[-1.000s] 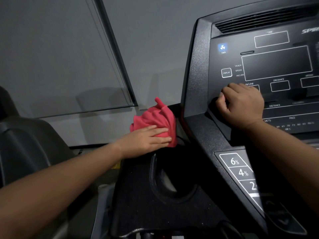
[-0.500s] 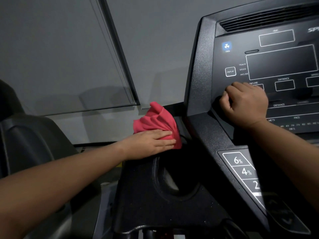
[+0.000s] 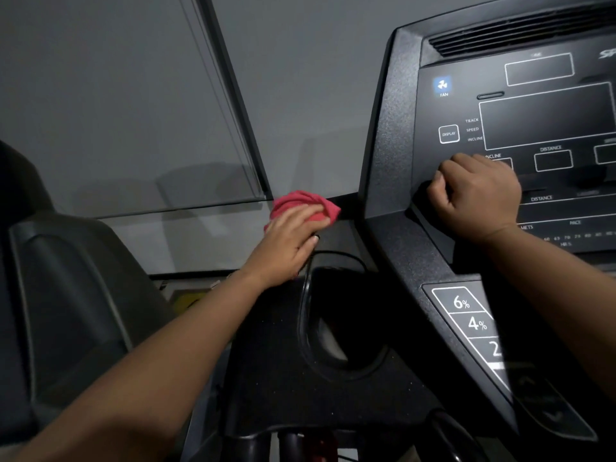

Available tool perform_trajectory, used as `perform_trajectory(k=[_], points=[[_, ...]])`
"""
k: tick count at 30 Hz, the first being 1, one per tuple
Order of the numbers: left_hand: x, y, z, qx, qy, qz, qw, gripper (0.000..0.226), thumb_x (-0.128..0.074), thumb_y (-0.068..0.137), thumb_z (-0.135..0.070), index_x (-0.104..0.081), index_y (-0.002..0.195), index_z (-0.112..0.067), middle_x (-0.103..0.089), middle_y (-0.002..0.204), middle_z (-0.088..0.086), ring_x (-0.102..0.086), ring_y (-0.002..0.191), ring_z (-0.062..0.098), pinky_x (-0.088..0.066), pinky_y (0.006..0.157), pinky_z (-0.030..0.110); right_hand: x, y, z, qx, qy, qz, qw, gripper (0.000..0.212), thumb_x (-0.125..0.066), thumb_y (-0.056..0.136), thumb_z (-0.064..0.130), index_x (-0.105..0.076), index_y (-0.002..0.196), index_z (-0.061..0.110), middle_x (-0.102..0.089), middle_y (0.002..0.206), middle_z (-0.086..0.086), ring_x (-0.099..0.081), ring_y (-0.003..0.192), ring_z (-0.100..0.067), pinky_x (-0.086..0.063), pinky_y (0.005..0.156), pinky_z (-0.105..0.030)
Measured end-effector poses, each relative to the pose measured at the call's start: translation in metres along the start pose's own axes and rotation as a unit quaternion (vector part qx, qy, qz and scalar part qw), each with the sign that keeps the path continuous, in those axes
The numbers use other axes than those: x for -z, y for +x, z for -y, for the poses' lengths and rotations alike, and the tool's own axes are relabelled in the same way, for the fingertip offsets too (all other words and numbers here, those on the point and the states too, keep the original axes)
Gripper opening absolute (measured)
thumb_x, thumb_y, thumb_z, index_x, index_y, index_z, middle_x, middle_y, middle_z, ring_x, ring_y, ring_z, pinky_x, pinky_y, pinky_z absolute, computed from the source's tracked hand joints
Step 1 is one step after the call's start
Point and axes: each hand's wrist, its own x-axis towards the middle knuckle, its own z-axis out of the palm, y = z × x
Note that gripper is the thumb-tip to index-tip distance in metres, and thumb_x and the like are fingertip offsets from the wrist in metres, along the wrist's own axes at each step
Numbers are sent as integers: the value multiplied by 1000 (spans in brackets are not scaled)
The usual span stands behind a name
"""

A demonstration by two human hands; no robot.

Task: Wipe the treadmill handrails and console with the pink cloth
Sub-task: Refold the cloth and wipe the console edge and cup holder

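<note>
The pink cloth (image 3: 301, 202) lies bunched on the far edge of the black side tray (image 3: 266, 361), left of the treadmill console (image 3: 546, 125). My left hand (image 3: 286, 248) lies on top of the cloth and presses it down with fairly straight fingers. My right hand (image 3: 480, 201) is curled into a fist against the lower left of the console face, below the INCLINE window, with nothing visible in it. No handrail is clearly in view.
A cup-holder recess (image 3: 336, 348) sinks into the tray, and a black cable (image 3: 305, 285) loops over it near my left hand. Incline buttons (image 3: 466, 311) marked 6%, 4% and 2 run down the console's lower left. Another dark machine (image 3: 66, 295) stands at the left, before a grey wall.
My left hand has pushed the cloth farther away along the tray, and the hand now covers more of the cloth. My right fist has stayed in place on the console.
</note>
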Motion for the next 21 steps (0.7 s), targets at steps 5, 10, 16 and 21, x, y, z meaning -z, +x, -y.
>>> perform_trajectory(k=[5,10,16,21], points=[[0,-33,-10,208,-97,-24,973,46,-35,97,-36,-49,136,-16,-41,139,-3,-29,129,10,-18,109,26,0,0,0,-6,5,1,1000,29,-45,86,18,-42,58,10,-45,57,-13,-45,50,-32,-23,52,-31],[4,-73,10,417,-335,7,845,25,-32,104,-26,-54,114,-22,-58,122,3,-51,122,21,-40,101,28,-1,0,1,-16,8,-1,1000,29,-44,86,19,-43,58,11,-45,57,-13,-45,51,-32,-23,53,-31],[0,-30,-4,507,-355,-103,778,36,-31,104,-29,-58,113,-7,-54,65,-5,-47,51,5,-36,47,18,-1,0,2,-16,9,-3,1000,29,-44,86,19,-43,58,10,-46,58,-13,-46,51,-33,-28,51,-33],[-6,36,-37,301,-236,-218,898,15,-53,94,-11,-66,92,-17,-67,95,-4,-62,79,0,-48,78,17,-1,0,1,-10,6,-5,1000,28,-45,85,19,-43,58,12,-45,58,-12,-46,51,-33,-28,50,-33]])
